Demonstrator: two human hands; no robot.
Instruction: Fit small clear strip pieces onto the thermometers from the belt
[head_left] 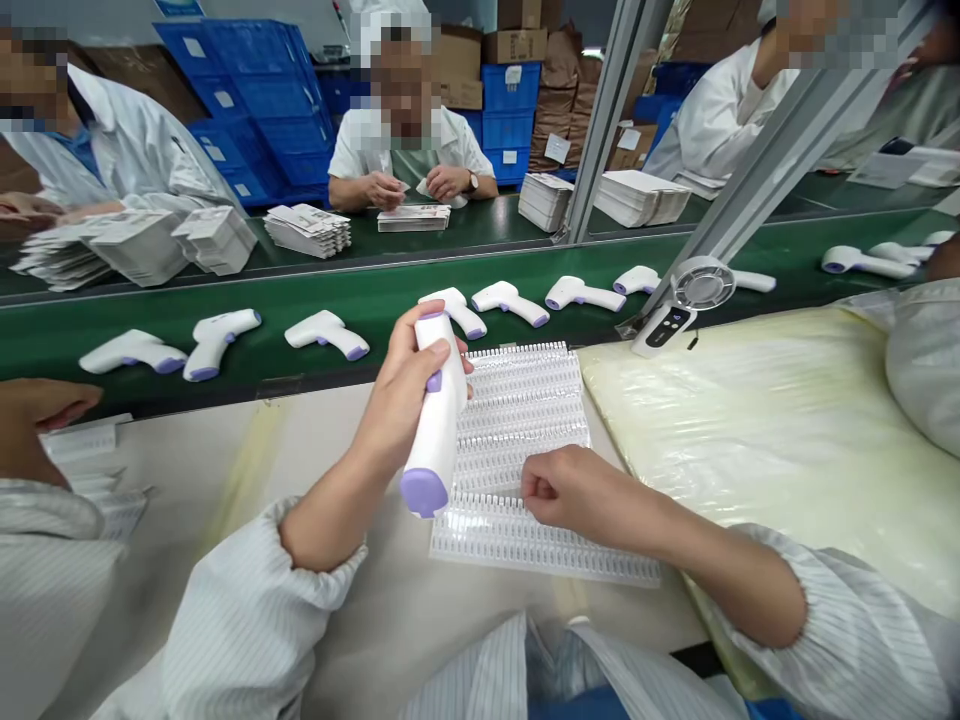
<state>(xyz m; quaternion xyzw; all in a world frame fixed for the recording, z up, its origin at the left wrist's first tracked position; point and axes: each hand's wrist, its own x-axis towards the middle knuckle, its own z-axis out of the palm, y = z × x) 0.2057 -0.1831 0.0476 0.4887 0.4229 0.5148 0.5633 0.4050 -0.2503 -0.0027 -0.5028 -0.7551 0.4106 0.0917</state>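
A white forehead thermometer [442, 435] with a purple end cap is gripped in my left hand [401, 385], its thumb lying along the body near the purple button. The cap end points down toward me. My right hand [574, 488] is closed over overlapping sheets of small clear stickers [517, 395], with its fingers curled in a pinch. Whether anything sits between those fingertips is hidden. The sheets lie on the pale tabletop [345, 620], just right of the thermometer.
Several thermometers [326, 333] lie along the green conveyor belt [405, 285]. A handheld fan [675, 310] leans by the metal post. Clear plastic covers a yellowish pad [750, 420] at right. Across the belt, co-workers sit by paper stacks [307, 228]; another person's hand [45, 405] is at left.
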